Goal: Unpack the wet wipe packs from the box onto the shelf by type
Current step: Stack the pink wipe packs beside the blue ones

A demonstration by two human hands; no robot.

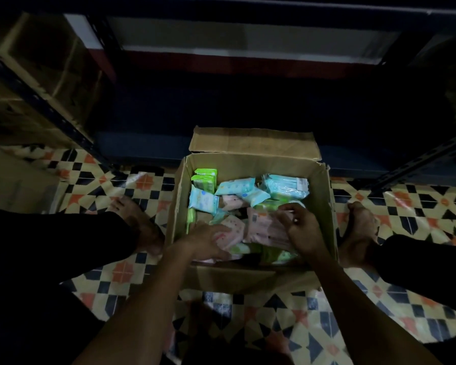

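Both hands reach into the open cardboard box (324, 206) standing on the patterned tile floor (406, 206) just before the dark metal shelf (248, 106). The left hand (208, 239) lies with fingers spread on a pink wet wipe pack (231, 227) near the front wall. The right hand (300, 227) curls its fingers around another pink pack (263, 227). Blue packs (237, 189) and green packs (204, 176) lie farther back in the box.
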